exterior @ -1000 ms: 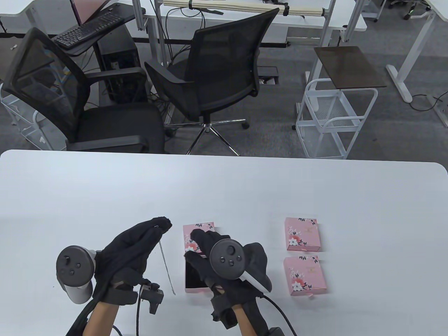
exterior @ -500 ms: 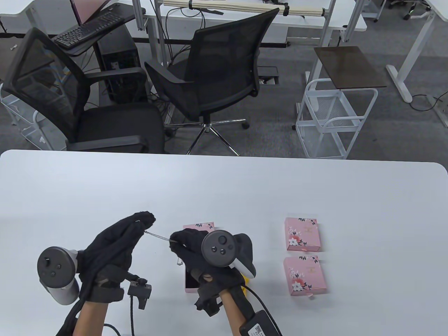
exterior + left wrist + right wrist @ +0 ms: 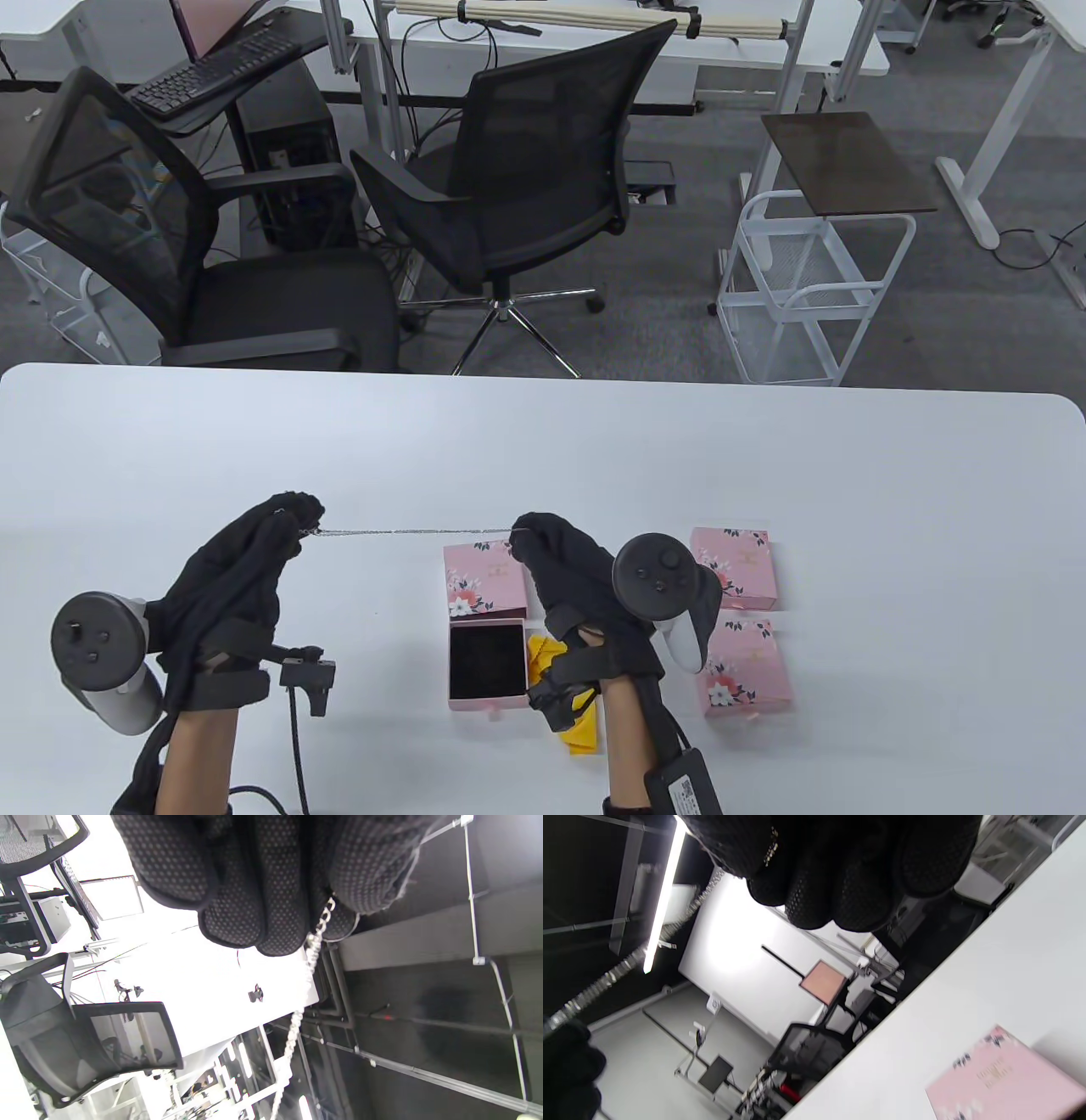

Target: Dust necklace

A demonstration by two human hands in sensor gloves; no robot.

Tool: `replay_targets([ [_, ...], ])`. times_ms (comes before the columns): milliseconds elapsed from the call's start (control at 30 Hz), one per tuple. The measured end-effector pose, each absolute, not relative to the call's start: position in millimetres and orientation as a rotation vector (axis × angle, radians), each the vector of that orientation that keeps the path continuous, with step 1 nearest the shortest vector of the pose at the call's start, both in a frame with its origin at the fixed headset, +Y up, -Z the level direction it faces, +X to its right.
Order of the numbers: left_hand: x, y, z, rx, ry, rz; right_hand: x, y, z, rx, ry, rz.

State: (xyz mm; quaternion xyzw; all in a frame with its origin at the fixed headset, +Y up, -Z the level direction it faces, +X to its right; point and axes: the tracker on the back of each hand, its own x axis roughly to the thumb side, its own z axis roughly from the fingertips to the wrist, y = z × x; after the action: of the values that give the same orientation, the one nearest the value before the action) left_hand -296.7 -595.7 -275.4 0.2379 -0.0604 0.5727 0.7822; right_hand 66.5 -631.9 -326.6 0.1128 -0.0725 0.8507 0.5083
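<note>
I see the necklace (image 3: 416,532) stretched nearly level between my two hands, held above the table (image 3: 543,441). My left hand (image 3: 242,577) pinches one end between curled fingertips; in the left wrist view the chain (image 3: 312,950) comes out from between the fingers (image 3: 275,899). My right hand (image 3: 577,577) pinches the other end, just above the far edge of the lid (image 3: 484,579).

Taking the open box (image 3: 488,662) as my landmark: it sits near the table's front edge, its dark inside bare. The pink floral lid lies touching its far side. A yellow cloth (image 3: 564,705) lies just right of it, partly under my right wrist. Two closed pink boxes sit further right, one (image 3: 736,567) behind the other (image 3: 751,671), partly hidden by my right tracker. The chain hangs behind the box and to its left.

Left of the box and beyond the chain, I have bare white tabletop out to the far and left edges. Right of the closed boxes the top also runs bare to the rounded right corner.
</note>
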Motion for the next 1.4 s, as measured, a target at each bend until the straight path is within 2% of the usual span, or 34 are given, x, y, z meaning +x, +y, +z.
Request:
replay_targets([
  [100,-284,-603,-283,0.466,-0.125,1.127,72,-621,-320,0.26,-0.266,2.034],
  [200,-262,-616,-293,0.387,-0.141,0.921,76,-608,-311,0.256,-0.361,1.992],
  [333,-229,-640,-302,0.267,-0.084,0.675,80,-594,-300,0.267,-0.468,1.964],
  [400,-215,-652,-304,0.254,-0.065,0.563,83,-589,-296,0.268,-0.512,1.97],
  [667,-185,-669,-306,-0.014,-0.182,0.498,81,-587,-295,0.281,-0.534,2.03],
  [767,-179,-672,-306,-0.059,-0.209,0.477,75,-589,-296,0.303,-0.5,2.044],
  [867,-183,-669,-305,-0.051,-0.206,0.509,70,-589,-297,0.337,-0.455,2.064],
  [1000,-193,-651,-298,0.074,-0.214,0.61,63,-588,-296,0.343,-0.39,2.141],
  [1133,-196,-633,-287,0.187,-0.312,0.768,56,-588,-297,0.391,-0.293,2.234],
  [1300,-193,-629,-283,0.156,-0.385,0.901,42,-587,-295,0.504,-0.221,2.325],
  [1400,-193,-629,-282,0.158,-0.341,0.897,30,-587,-294,0.564,-0.215,2.372],
])
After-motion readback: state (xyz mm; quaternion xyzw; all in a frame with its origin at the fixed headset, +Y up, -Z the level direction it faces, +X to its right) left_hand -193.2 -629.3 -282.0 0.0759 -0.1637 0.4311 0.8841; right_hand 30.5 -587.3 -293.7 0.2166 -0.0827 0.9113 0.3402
